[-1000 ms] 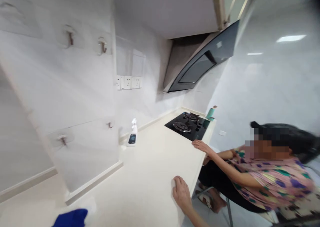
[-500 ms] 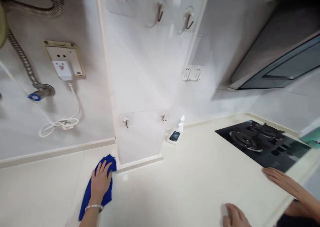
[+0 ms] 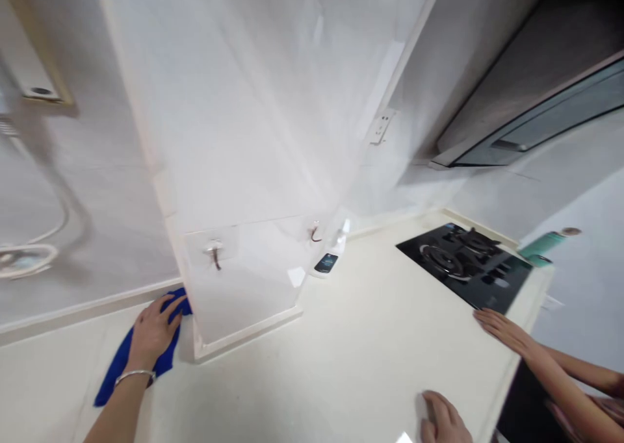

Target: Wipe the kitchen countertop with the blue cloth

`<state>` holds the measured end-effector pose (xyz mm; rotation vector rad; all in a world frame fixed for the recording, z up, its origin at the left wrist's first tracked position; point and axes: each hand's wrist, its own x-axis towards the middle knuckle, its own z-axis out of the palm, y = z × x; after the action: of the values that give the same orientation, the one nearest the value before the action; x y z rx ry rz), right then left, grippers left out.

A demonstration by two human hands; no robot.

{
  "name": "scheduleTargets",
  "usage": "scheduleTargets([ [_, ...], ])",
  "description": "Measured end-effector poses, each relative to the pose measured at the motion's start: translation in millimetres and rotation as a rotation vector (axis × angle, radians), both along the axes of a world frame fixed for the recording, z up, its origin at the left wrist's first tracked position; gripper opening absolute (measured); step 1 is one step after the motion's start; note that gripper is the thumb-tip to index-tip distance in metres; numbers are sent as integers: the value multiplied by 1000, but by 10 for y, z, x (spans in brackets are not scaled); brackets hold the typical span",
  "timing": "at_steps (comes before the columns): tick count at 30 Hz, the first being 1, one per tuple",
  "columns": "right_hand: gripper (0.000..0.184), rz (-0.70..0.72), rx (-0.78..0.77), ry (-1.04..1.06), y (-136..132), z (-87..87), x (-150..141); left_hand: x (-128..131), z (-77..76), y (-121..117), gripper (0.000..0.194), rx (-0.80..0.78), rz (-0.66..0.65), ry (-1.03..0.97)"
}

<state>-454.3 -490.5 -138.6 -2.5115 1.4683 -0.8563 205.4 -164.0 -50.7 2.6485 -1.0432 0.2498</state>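
Blue microfibre cloth (image 3: 119,365) is lying crumpled under my left grip (image 3: 153,334), which is pressing down open and flat, fingers spread, with a silver bangle (image 3: 135,375) sitting on the wrist. The cloth is resting on the pale bench (image 3: 341,339), its upper end tucking against the foot of a white pillar (image 3: 244,105). My right grip (image 3: 442,418) is resting near the bench's front edge, well apart from the cloth, its fingers curling over something small and white (image 3: 420,407) that I cannot make out, so I cannot tell whether it is closed on that. Beyond it, another person's hand (image 3: 502,330) is lying flat at the bench's edge beside a black glass gas hob (image 3: 463,261), with that person's second forearm (image 3: 595,373) reaching in alongside. A white spray bottle (image 3: 326,263) is standing just beside the pillar, a teal bottle (image 3: 546,243) is showing past the hob's far corner, and a dark range hood (image 3: 536,105) is hanging above.
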Motion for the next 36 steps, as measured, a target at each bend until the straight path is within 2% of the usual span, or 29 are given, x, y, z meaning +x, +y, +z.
scheduleTargets([
  [5, 39, -31, -38, 52, 115, 115, 102, 158, -51, -83, 49, -33, -23, -47],
  [10, 39, -20, -72, 67, 170, 170, 184, -88, 14, -25, 57, 19, -7, -10],
  [15, 38, -37, -101, 65, 202, 228, 239, -602, 82, 144, 62, 55, 125, 21],
  [20, 35, -58, -116, 72, 232, 260, 259, -1184, 78, 355, 62, 66, 258, 7],
  [29, 33, -61, -117, 54, 267, 255, 293, -2238, -19, 592, 59, 184, 208, -258],
  [32, 32, -58, -119, 62, 269, 265, 300, -2561, -78, 575, 59, 153, 138, -308],
  [36, 32, -57, -119, 78, 270, 258, 303, -2884, -156, 434, 59, 96, 55, -290],
])
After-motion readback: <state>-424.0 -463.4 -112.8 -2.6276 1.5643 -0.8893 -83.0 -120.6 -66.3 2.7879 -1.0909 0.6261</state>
